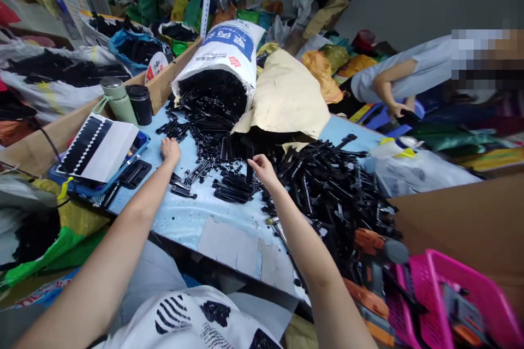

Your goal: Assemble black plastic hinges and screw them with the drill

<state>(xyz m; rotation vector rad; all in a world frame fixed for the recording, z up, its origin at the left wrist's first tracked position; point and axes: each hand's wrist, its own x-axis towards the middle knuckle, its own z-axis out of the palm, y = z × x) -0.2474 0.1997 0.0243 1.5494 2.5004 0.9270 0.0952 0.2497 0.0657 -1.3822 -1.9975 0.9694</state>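
My right hand [264, 169] pinches a slim black plastic piece [249, 166], held upright over the middle of the table. Beside it, several long black plastic pieces [232, 186] lie in a loose row. My left hand [170, 150] is closed with curled fingers at the edge of small black parts [175, 130]; whatever it grips is hidden. Between my hands, more flat slotted black parts [197, 172] are scattered. A large heap of long black parts [327, 180] spreads right of my right hand, by the mouth of a tan paper sack [292, 92].
A white woven sack [223, 54] spills black parts at the back. Left are a green bottle [119, 101], a black cup [140, 103] and a blue tray [143, 144] with a box. Orange-grey power tools [370, 242] and a pink basket [429, 283] sit right. Another person [403, 73] works behind.
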